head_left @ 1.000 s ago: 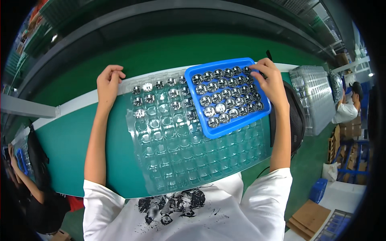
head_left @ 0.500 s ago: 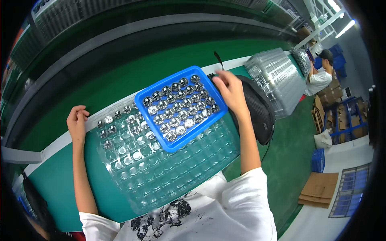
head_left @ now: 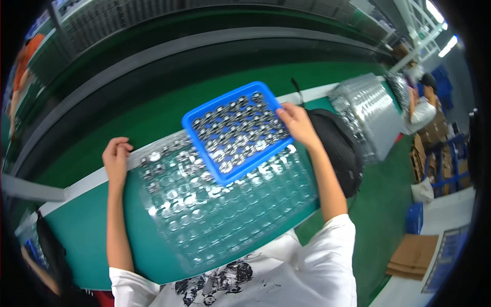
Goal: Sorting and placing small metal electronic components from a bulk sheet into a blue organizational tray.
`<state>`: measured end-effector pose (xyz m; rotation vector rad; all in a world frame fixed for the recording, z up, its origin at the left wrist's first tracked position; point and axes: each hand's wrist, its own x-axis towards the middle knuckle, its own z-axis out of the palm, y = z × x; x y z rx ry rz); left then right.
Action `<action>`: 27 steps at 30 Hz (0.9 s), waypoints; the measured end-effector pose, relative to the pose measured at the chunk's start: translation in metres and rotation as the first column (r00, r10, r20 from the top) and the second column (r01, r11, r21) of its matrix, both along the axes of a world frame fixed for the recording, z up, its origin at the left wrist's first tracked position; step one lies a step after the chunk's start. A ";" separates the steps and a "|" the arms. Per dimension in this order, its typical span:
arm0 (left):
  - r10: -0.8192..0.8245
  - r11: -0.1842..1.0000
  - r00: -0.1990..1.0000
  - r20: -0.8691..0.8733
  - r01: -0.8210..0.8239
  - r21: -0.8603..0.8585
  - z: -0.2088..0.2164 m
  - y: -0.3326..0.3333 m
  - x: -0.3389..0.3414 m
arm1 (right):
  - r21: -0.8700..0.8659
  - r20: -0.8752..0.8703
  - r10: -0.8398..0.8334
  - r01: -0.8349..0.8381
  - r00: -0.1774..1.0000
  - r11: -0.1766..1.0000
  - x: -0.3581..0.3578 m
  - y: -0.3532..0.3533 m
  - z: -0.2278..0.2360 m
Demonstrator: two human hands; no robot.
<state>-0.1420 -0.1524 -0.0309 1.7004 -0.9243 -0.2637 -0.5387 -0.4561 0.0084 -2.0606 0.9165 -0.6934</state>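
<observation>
My right hand (head_left: 298,125) grips the right rim of a blue plastic tray (head_left: 198,152), its thumb over the edge. Several rows of shiny, round metal-looking pieces (head_left: 240,120) lie in the tray, smeared by motion. Beneath the tray is a clear plastic blister sheet (head_left: 225,220) with rows of round pockets; its far-left pockets hold similar shiny pieces (head_left: 153,157). The tray covers the sheet's far right part. Near the sheet's far left corner, my left hand (head_left: 116,157) rests by the pale table edge, fingers loosely bent and holding nothing.
A black mesh-covered bag (head_left: 335,151) sits right of the tray. Beyond it stands a stack of clear plastic sheets (head_left: 371,117), with a co-worker (head_left: 423,107) farther back. A dark belt line (head_left: 169,71) runs past the table's far side. Flattened cardboard (head_left: 413,253) leans at lower right.
My right hand has come down from above the tray's right rim and closed on it. The tray has shifted slightly away over the sheet. The whole view has swung a little.
</observation>
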 end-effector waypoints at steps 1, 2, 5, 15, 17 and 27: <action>0.004 1.000 1.000 -0.010 -0.004 0.011 0.000 0.000 0.000 | -0.003 -0.009 0.008 -0.008 1.000 1.000 0.007 -0.008 0.002; 0.001 1.000 1.000 -0.009 -0.001 0.000 0.002 0.001 -0.003 | -0.007 -0.021 0.017 -0.017 1.000 1.000 0.016 -0.016 0.004; 0.013 1.000 0.998 -0.054 -0.013 0.008 0.008 -0.004 -0.012 | -0.034 0.043 0.011 -0.009 0.999 0.999 0.050 -0.050 -0.005; 0.057 0.998 0.994 -0.090 -0.058 -0.014 0.008 -0.007 -0.017 | -0.008 -0.121 -0.001 0.000 0.993 1.000 0.160 -0.108 -0.031; 0.057 0.998 0.996 -0.069 -0.057 -0.005 0.013 -0.011 -0.021 | -0.215 -0.090 -0.060 0.040 0.994 0.976 0.159 -0.114 -0.040; 0.096 0.994 0.994 -0.057 -0.099 -0.037 -0.001 -0.001 -0.014 | -0.207 -0.135 0.159 -0.185 0.978 0.961 0.143 -0.095 -0.026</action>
